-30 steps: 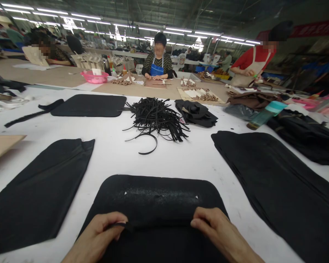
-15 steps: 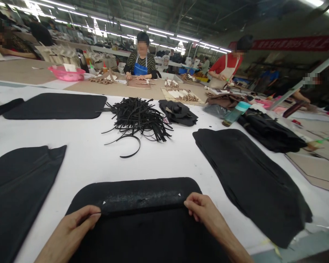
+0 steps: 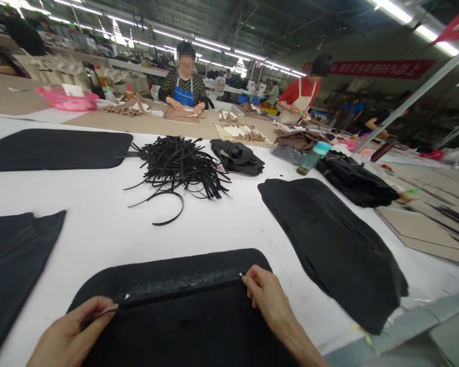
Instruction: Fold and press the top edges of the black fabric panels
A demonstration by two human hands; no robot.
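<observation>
I saw the left hand (image 3: 76, 326) and right hand (image 3: 268, 299), fingertips pressed together, each pinching the far edge of a black sheet (image 3: 183, 329); it lay over a round-cornered black panel (image 3: 109, 282) on the white-topped bench (image 3: 222, 224).

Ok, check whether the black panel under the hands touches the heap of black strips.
Apart. The head view shows white tabletop between the heap of black strips and the black panel; even the curled strip stops short.

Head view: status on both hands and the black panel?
Left hand pinching a thin black edge; right hand pinching black material beside a white mark. Black panel on white table. Strip pile beyond, not touching it.
</observation>
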